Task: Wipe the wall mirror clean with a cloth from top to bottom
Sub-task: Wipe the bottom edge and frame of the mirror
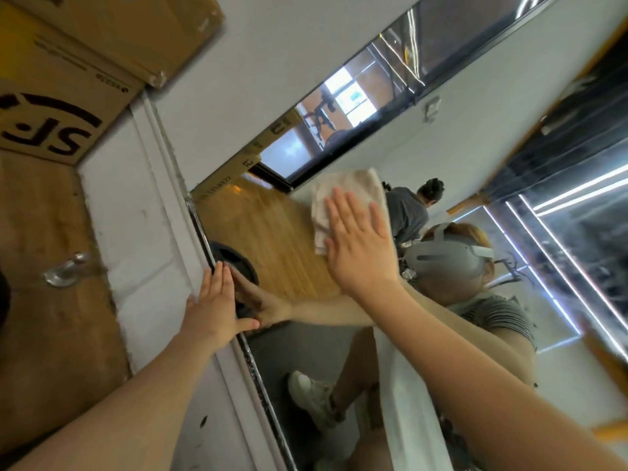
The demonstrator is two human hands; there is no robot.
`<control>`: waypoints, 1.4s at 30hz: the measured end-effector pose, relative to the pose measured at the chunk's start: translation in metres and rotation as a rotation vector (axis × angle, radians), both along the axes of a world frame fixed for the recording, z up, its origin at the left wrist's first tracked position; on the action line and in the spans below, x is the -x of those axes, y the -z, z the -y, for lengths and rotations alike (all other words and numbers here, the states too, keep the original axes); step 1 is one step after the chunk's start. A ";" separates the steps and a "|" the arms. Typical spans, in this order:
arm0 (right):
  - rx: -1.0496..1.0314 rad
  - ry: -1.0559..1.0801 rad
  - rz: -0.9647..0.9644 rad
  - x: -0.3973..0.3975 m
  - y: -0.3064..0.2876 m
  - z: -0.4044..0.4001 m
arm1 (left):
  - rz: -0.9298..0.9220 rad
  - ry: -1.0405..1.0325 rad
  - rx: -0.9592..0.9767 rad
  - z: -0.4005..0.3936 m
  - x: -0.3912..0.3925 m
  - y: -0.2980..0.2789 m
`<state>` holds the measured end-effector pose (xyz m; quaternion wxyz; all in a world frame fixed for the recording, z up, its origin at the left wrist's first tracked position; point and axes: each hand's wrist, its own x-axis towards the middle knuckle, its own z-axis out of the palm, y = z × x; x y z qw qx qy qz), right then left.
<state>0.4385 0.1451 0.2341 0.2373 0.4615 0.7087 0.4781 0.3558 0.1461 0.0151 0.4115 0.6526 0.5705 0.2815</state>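
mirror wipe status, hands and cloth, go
Right hand flat, pressing cloth on mirror. Left hand open, braced at mirror's left edge. Nothing in the cloth's way.

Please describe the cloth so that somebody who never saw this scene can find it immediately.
Find the tall wall mirror with the dark edge, beside the white door frame. On its glass, the right hand presses flat on a pale cream cloth. It is the only soft, crumpled thing on the mirror; the left hand lower down touches bare frame.
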 end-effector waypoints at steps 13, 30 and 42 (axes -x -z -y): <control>-0.298 -0.070 -0.188 -0.019 -0.086 0.005 | -0.006 0.054 -0.046 -0.001 0.002 0.008; -0.126 0.001 -0.136 0.022 -0.001 -0.028 | 0.140 -0.094 -0.091 0.012 -0.011 0.033; 0.369 0.111 0.098 0.024 0.147 -0.007 | 0.162 -0.028 -0.005 0.010 -0.002 0.044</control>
